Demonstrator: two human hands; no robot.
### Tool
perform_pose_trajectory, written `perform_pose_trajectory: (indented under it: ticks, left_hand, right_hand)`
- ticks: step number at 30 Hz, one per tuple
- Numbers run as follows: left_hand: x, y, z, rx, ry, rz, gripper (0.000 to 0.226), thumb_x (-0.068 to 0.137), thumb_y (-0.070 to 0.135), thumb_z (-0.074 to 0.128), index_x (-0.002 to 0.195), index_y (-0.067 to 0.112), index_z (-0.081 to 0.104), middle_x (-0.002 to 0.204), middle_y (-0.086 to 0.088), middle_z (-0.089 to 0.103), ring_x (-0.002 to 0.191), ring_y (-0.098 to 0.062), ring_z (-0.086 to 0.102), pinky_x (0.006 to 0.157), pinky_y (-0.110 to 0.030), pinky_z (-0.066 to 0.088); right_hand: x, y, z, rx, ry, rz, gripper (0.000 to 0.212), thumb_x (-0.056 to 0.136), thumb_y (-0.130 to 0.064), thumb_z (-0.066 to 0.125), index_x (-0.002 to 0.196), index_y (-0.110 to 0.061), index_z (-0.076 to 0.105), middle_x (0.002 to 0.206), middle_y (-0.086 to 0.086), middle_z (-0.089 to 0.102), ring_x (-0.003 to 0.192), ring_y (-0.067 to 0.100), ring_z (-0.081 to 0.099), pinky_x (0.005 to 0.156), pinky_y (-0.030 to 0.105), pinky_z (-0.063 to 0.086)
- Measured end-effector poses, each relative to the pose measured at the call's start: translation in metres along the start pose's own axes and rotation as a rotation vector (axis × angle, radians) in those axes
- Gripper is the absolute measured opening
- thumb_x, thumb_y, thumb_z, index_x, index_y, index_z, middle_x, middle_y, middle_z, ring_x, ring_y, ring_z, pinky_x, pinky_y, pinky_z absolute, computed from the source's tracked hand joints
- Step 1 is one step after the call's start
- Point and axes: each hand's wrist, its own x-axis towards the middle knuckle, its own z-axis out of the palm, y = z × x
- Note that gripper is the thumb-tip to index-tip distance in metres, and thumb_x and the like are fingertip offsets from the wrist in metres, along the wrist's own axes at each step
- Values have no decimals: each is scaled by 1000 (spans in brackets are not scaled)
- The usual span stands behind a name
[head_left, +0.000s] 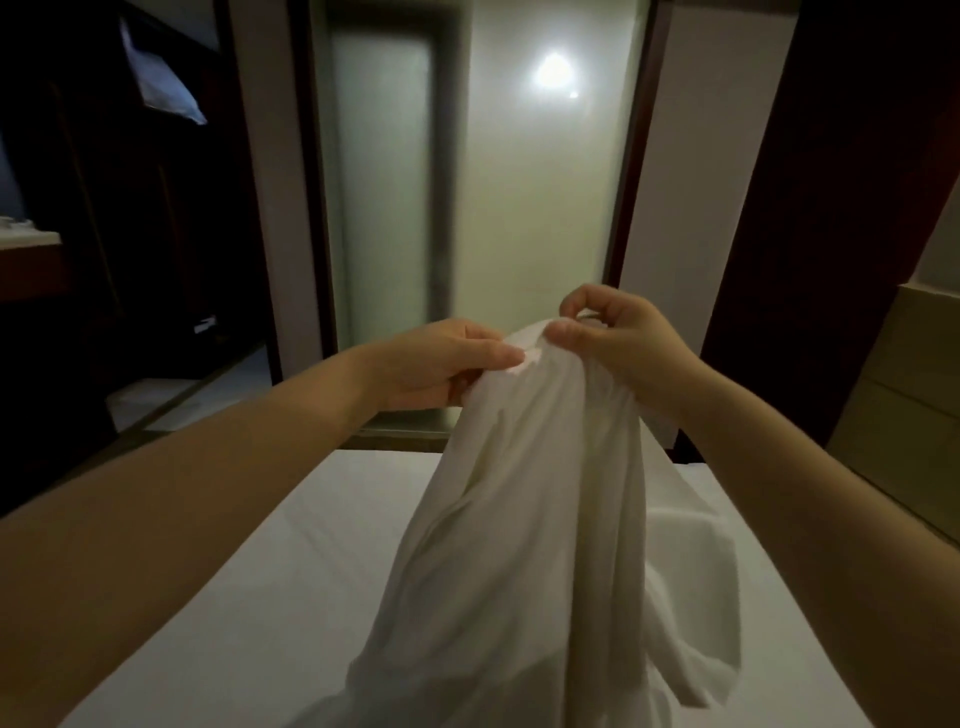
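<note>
Cloth: white sheet (524, 519) lifted off the bed (260, 571) — hanging toward 6 o'clock.
Hands: left hand (441, 366) and right hand (618, 345) both pinch its top edge — almost touching.

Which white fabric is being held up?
The draped white cloth, pinched at its top by left hand and right hand; the smooth white bed sheet lies flat.

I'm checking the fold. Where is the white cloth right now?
Centre of the head view: the white cloth hangs from the left hand and right hand, which pinch its top, draping onto the bed.
</note>
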Motion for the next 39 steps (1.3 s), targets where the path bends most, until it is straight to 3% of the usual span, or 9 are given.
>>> perform_pose_trajectory:
  ticks: [5, 8, 15, 23, 27, 30, 33, 37, 39]
  left_hand:
    - [-10, 5, -12, -138, 36, 11, 19, 69, 26, 62, 74, 8, 63, 63, 1, 61, 58, -10, 59, 52, -18, 50]
    - [-19, 5, -25, -95, 27, 47, 50, 43, 48, 89, 72, 11, 71, 68, 0, 67, 62, -11, 66, 52, -18, 53]
    - [-38, -1, -44, -49, 177, 49, 80, 35, 54, 89, 92, 4, 64, 82, -7, 68, 73, -18, 68, 61, -25, 57]
    - [-52, -10, -58, 94, 277, 0, 61, 28, 66, 84, 60, 16, 70, 65, 1, 65, 62, -9, 64, 57, -18, 51]
    - [-55, -14, -68, 165, 293, -68, 79, 25, 65, 85, 76, 7, 67, 70, 0, 67, 67, -11, 66, 61, -20, 53]
    - [-54, -18, -73, 230, 364, -94, 79, 28, 56, 86, 82, 2, 64, 75, -5, 66, 69, -16, 64, 67, -26, 53]
    - [-52, -14, -66, 282, 374, -58, 48, 53, 46, 72, 77, 6, 64, 72, -5, 61, 68, -17, 59, 65, -29, 48]
    - [-44, 0, -46, 461, 268, -43, 26, 79, 31, 66, 61, 12, 63, 58, 9, 55, 57, -6, 53, 60, -20, 42]
    - [-41, 5, -39, 506, 204, -29, 30, 84, 21, 65, 58, 9, 57, 54, 6, 46, 52, -7, 45, 54, -18, 36]
  right_hand:
    - [15, -10, -30, 27, 31, -40, 19, 79, -15, 71, 70, -17, 55, 61, 2, 51, 53, 9, 46, 50, 16, 38]
    - [21, -13, -55, 61, 109, -28, 18, 78, -17, 72, 68, -19, 57, 54, -10, 54, 48, 3, 48, 48, 16, 43]
    - [32, -5, -114, -10, 304, 38, 16, 82, -21, 71, 72, -19, 58, 77, -2, 53, 66, 14, 51, 66, 30, 48]
    - [59, 50, -126, -220, 626, 219, 19, 82, -30, 72, 92, -15, 64, 99, 5, 58, 94, 26, 57, 84, 38, 51]
    - [60, 61, -107, -271, 661, 264, 25, 86, -27, 68, 103, -10, 64, 99, 4, 55, 96, 26, 54, 83, 33, 43]
    - [59, 57, -89, -313, 580, 228, 22, 84, -27, 69, 100, -13, 65, 99, 6, 59, 93, 25, 57, 79, 33, 46]
    - [58, 39, -53, -312, 405, 97, 28, 82, -22, 72, 108, -15, 66, 96, 7, 62, 81, 16, 57, 70, 24, 45]
    - [42, 3, 22, -125, -63, -96, 29, 82, -5, 69, 110, 1, 64, 95, 10, 65, 73, -1, 61, 69, 7, 45]
    - [33, -2, 55, -60, -290, -71, 20, 80, -13, 72, 98, -6, 65, 93, 12, 62, 79, 10, 57, 71, 16, 46]
